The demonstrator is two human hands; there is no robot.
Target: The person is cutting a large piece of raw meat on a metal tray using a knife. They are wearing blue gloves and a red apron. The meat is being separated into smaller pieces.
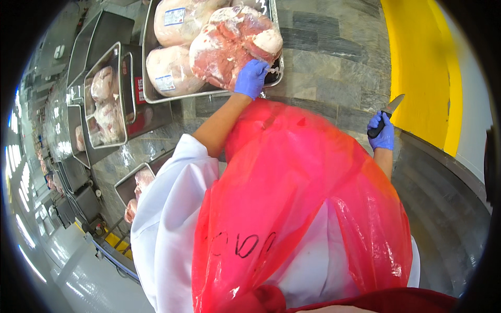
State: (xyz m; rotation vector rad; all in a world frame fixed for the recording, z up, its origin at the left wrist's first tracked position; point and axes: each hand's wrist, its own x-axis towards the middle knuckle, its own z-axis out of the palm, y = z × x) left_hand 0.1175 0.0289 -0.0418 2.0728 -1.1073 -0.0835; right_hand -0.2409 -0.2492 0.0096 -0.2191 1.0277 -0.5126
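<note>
My left hand (252, 78), in a blue glove, grips the lower right edge of a large unwrapped piece of raw pink meat (224, 44) with white fat, its fingers curled. The meat lies in a metal tray (188, 95) beside wrapped pale cuts (175, 73) with labels. Off to the right, my right hand (380, 130), also gloved, holds a black-handled knife (391, 107) by the handle, blade pointing up and right, away from the meat.
Smaller metal trays of meat (107, 109) stand at the left, another tray (136, 193) lower down. A red plastic apron (292, 198) covers my front. A yellow wall band (417, 52) runs along the right. Grey tiles (329, 36) show beyond the large tray.
</note>
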